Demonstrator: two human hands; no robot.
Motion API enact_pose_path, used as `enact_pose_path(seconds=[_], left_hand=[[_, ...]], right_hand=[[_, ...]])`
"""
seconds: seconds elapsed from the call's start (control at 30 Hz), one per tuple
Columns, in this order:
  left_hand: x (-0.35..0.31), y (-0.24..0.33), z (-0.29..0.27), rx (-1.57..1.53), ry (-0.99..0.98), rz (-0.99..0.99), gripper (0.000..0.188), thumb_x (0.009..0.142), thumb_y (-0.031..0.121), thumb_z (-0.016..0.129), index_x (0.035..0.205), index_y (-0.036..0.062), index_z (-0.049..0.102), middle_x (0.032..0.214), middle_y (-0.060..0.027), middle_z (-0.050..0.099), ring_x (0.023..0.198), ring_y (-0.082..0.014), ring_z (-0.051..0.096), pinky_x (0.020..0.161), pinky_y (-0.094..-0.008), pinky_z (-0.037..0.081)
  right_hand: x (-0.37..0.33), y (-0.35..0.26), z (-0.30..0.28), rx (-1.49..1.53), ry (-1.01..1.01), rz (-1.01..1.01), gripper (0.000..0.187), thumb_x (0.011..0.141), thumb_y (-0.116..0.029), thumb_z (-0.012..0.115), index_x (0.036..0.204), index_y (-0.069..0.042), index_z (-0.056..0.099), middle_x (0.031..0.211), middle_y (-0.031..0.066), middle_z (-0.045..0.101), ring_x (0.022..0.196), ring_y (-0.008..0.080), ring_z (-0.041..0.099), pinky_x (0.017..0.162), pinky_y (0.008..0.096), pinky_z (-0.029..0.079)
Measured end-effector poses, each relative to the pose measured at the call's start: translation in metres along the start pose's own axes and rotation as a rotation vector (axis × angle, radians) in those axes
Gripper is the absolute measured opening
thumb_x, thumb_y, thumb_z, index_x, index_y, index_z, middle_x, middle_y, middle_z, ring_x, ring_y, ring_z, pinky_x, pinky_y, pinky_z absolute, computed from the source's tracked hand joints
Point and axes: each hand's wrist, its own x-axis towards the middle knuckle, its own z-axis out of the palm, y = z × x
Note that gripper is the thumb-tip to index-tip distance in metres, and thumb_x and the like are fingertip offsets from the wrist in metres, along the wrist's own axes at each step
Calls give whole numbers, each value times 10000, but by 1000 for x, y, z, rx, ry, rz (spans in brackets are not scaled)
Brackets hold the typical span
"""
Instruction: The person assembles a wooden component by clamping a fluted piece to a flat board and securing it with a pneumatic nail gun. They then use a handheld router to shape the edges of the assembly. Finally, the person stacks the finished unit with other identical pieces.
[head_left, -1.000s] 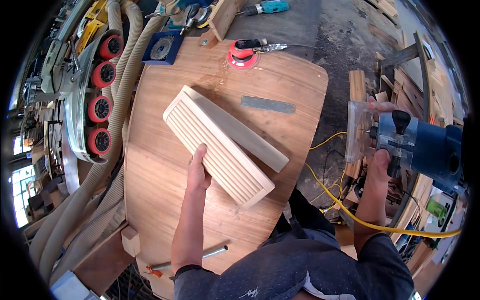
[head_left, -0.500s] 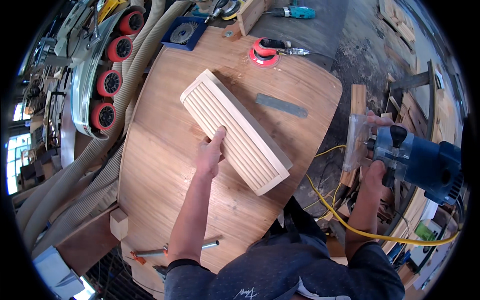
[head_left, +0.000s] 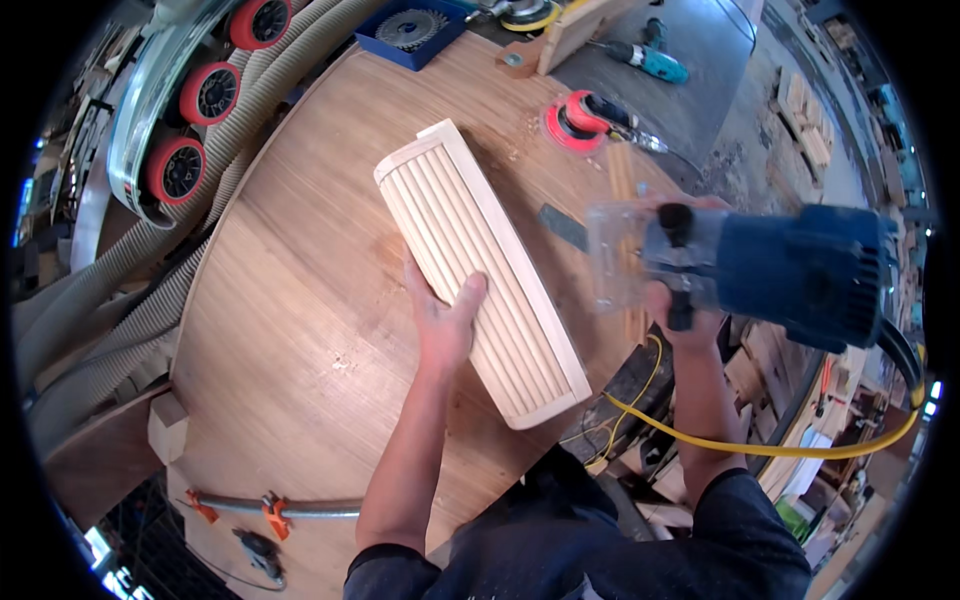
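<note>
My left hand (head_left: 448, 325) is closed on a pale wooden panel (head_left: 492, 290) with a ribbed front and a plain thick border. Its thumb lies across the ribs, the other fingers under the far-left edge. The panel slants over the wooden tabletop (head_left: 300, 300); whether it touches the top I cannot tell. To the right, my right hand (head_left: 690, 325) grips a blue handheld router (head_left: 800, 265) with a clear base, held on its side in the air. The clear base is turned towards the panel, apart from it. A flat grey metal strip (head_left: 563, 227) is partly behind that base.
A red sander (head_left: 575, 122) and a blue tray (head_left: 375, 38) with a saw blade stand at the back. A teal drill (head_left: 655, 62) lies beyond. Hoses (head_left: 250, 110) run along the left, a bar clamp (head_left: 320, 510) near left. The router's yellow cord (head_left: 740, 448) loops at right.
The router has come left and nearer the panel, now over the tabletop's right edge. The panel is turned slightly more upright in my left hand. The whole view has shifted.
</note>
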Motion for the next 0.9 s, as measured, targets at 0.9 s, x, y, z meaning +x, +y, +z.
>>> enact_pose_path(seconds=[0.9], left_hand=[[29, -2, -34, 362, -122, 82, 1415, 660, 313, 883, 1639, -9, -86, 1637, -229, 191, 1524, -362, 274, 1240, -474, 275]], right_hand=[[108, 145, 140, -402, -416, -82, 880, 733, -577, 916, 1329, -55, 532, 1181, 51, 685, 1077, 179, 650, 963, 346, 508]])
